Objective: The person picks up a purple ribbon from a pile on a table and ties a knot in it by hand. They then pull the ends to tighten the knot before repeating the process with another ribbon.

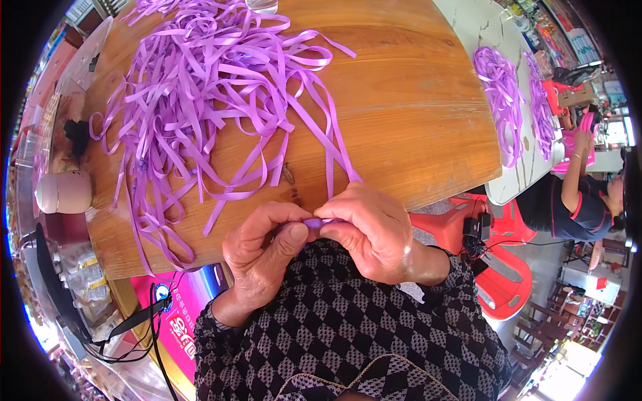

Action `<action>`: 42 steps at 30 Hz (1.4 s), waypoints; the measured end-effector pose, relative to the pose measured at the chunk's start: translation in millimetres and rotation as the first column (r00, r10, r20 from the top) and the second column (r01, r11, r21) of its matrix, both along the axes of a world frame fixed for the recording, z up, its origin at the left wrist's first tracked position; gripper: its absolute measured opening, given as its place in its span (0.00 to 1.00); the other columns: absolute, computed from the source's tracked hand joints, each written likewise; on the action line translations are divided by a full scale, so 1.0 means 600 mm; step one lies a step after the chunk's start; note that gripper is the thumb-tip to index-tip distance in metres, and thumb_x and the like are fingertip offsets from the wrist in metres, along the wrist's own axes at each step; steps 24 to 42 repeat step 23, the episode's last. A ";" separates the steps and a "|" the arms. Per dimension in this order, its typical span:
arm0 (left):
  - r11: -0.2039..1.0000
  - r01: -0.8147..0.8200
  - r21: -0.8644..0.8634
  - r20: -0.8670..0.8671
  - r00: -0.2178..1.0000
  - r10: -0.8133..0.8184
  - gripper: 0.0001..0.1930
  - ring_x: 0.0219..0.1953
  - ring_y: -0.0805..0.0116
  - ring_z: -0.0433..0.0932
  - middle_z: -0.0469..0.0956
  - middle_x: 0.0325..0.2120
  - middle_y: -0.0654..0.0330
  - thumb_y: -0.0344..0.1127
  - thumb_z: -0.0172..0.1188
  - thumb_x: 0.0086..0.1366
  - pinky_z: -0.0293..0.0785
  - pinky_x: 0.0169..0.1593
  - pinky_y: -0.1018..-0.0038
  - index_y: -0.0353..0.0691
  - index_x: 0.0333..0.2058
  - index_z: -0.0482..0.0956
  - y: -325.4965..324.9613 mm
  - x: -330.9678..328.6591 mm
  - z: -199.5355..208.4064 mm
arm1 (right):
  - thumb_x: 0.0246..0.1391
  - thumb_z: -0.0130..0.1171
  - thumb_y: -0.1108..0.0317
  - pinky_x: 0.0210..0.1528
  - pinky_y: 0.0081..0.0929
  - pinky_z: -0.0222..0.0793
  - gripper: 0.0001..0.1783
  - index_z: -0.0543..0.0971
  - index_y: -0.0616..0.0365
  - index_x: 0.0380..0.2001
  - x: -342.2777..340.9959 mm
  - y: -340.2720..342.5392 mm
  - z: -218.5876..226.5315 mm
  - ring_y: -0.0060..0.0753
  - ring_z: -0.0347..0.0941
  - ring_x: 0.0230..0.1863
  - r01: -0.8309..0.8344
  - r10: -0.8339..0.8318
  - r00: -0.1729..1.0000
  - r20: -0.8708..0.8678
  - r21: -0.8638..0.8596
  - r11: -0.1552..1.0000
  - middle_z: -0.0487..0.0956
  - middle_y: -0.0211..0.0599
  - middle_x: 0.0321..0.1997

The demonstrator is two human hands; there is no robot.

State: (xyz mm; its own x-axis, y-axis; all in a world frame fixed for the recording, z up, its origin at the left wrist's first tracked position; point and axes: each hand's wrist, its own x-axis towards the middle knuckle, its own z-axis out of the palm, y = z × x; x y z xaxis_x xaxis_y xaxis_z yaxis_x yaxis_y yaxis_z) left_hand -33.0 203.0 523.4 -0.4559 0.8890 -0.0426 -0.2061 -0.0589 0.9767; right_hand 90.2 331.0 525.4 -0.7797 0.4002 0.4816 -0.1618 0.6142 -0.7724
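Note:
A short stretch of purple ribbon [313, 223] is pinched between my two hands, just off the wooden table's near edge. My left hand [261, 250] closes thumb and forefinger on one end of that stretch. Close beside it, my right hand [374, 230] pinches the other end, knuckles up. From under the right hand, strands run up over the table to a big tangled pile of purple ribbons [200, 87]. Whether the held piece is knotted or folded is hidden by my fingers.
The wooden table [408, 93] adjoins a white marble-look table [488, 20] bearing bundles of purple ribbon [501, 100]. A clear cup [262, 7] stands at the far edge. Red plastic stools [495, 284] are at right, and another person [575, 200] works beyond. Black cables [157, 327] hang at left.

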 end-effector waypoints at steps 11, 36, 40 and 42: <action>0.998 0.065 0.019 -0.227 0.972 -0.059 0.28 0.43 0.68 0.70 0.72 0.41 0.56 0.31 0.65 0.49 0.64 0.47 0.75 0.29 0.48 0.66 0.015 0.007 0.007 | 0.50 0.56 0.70 0.21 0.15 0.59 0.07 0.74 0.63 0.26 0.087 0.141 0.107 0.18 0.67 0.20 0.249 -0.108 0.966 0.234 -0.738 0.627 0.73 0.31 0.21; 0.993 -0.097 -0.060 -0.269 0.960 0.078 0.19 0.46 0.72 0.67 0.74 0.42 0.60 0.29 0.60 0.53 0.59 0.51 0.74 0.33 0.45 0.73 0.022 -0.035 -0.005 | 0.53 0.52 0.63 0.36 0.23 0.70 0.19 0.73 0.66 0.43 0.323 0.683 0.208 0.29 0.74 0.33 0.534 -0.540 0.836 0.098 -0.368 0.761 0.78 0.44 0.38; 0.993 -0.097 -0.060 -0.269 0.960 0.078 0.19 0.46 0.72 0.67 0.74 0.42 0.60 0.29 0.60 0.53 0.59 0.51 0.74 0.33 0.45 0.73 0.022 -0.035 -0.005 | 0.53 0.52 0.63 0.36 0.23 0.70 0.19 0.73 0.66 0.43 0.323 0.683 0.208 0.29 0.74 0.33 0.534 -0.540 0.836 0.098 -0.368 0.761 0.78 0.44 0.38; 0.993 -0.097 -0.060 -0.269 0.960 0.078 0.19 0.46 0.72 0.67 0.74 0.42 0.60 0.29 0.60 0.53 0.59 0.51 0.74 0.33 0.45 0.73 0.022 -0.035 -0.005 | 0.53 0.52 0.63 0.36 0.23 0.70 0.19 0.73 0.66 0.43 0.323 0.683 0.208 0.29 0.74 0.33 0.534 -0.540 0.836 0.098 -0.368 0.761 0.78 0.44 0.38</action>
